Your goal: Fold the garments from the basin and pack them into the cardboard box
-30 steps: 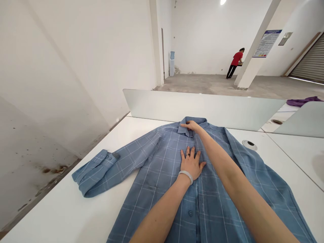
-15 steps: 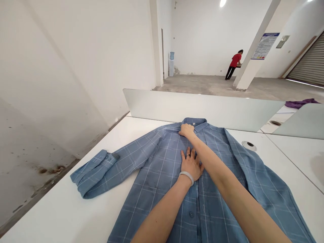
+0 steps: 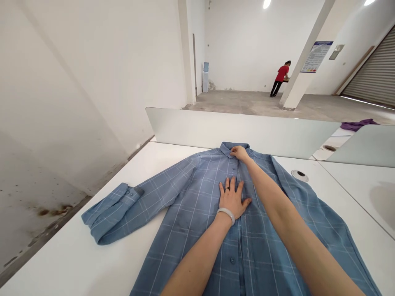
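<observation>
A blue checked long-sleeved shirt (image 3: 182,205) lies front up on a white table, its collar (image 3: 226,148) toward the far side. With fingers spread, my left hand (image 3: 232,201) rests flat on the shirt's chest beside the button placket; it wears a ring and a pale bracelet. My right hand (image 3: 240,153) reaches up to the collar opening and pinches the collar edge between its fingers. The left-side sleeve is stretched out, with its cuff (image 3: 115,209) folded back. A button (image 3: 232,260) shows low on the placket.
A low frosted divider (image 3: 240,129) borders the far table edge. A cable-hole ring (image 3: 299,176) sits in the white tabletop (image 3: 64,250) at right. Purple cloth (image 3: 358,124) hangs near the divider gap. A wall (image 3: 77,82) stands at left; a person in red (image 3: 280,76) is far off.
My right hand has moved right, from the left collar area to the collar opening, and now pinches the collar's edge. My left hand stays on the chest, its fingers spread a bit wider.
</observation>
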The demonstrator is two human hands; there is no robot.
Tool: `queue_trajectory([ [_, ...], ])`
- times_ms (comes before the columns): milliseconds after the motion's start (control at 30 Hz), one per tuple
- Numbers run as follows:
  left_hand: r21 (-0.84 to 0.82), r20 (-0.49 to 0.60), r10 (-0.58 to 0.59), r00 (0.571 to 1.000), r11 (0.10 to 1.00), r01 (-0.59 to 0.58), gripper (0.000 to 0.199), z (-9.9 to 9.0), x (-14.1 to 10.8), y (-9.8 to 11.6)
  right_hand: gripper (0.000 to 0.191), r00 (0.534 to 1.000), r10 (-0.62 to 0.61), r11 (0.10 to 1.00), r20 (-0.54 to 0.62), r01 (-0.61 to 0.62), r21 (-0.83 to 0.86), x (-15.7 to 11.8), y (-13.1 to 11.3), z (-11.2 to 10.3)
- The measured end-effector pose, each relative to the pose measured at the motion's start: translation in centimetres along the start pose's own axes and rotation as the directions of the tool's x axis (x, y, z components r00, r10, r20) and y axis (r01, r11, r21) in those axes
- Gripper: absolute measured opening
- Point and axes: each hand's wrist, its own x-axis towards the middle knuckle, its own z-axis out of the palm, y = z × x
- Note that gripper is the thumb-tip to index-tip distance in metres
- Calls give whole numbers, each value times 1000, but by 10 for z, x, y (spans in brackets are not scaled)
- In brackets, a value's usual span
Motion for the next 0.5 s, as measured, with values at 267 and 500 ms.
queue_trajectory([
  [267,-6,14,-10,1000,1000,10,62,-5,-1,2,21,992,92,992,87,-98,78,-18,10,-7],
  [500,-8,-11,-10,1000,1000,10,49,-10,-1,5,24,987,79,988,-140,-58,145,-37,25,18],
])
